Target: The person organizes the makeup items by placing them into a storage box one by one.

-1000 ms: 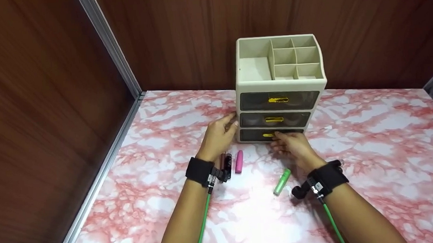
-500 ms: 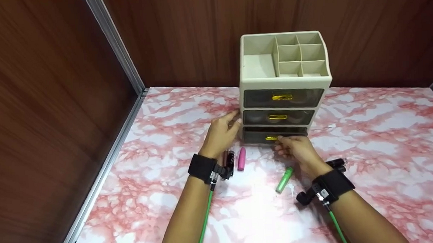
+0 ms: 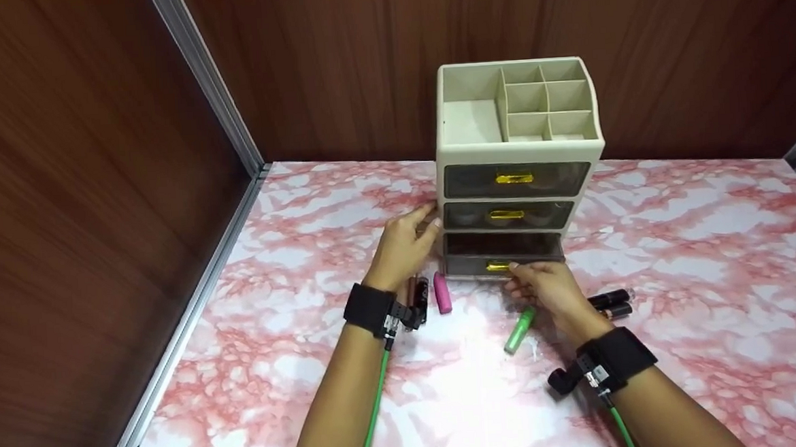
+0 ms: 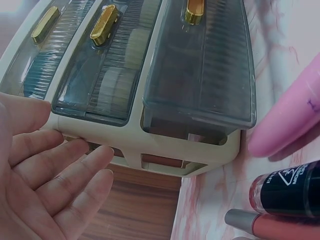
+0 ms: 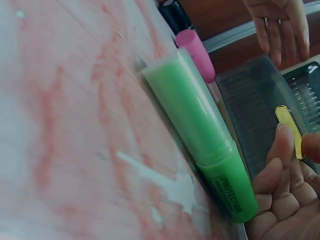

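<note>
A cream desktop organizer (image 3: pixel 520 150) with three smoky see-through drawers stands on the table. Its bottom drawer (image 3: pixel 467 266) is pulled partly out. My right hand (image 3: pixel 548 285) pinches that drawer's gold handle (image 5: pixel 288 127) between thumb and finger. Against the organizer's left side rests my left hand (image 3: pixel 403 250), its fingers fairly straight in the left wrist view. A green tube (image 5: pixel 195 120) marked "PROTECTION" lies in front of the right hand. Near the drawer's left front corner lies a pink tube (image 3: pixel 442 293).
Beside the left wrist lie a black tube (image 3: pixel 422 300) and a reddish tube with a grey end (image 4: pixel 285 227). Two black tubes (image 3: pixel 610 299) lie right of the right hand. Wooden panels (image 3: pixel 335 70) close off the back and left of the marbled table (image 3: pixel 273 312).
My right hand has drawn the bottom drawer out toward me from its closed position. The pink tube has turned slightly at the drawer's corner. My left hand stays at the organizer's side.
</note>
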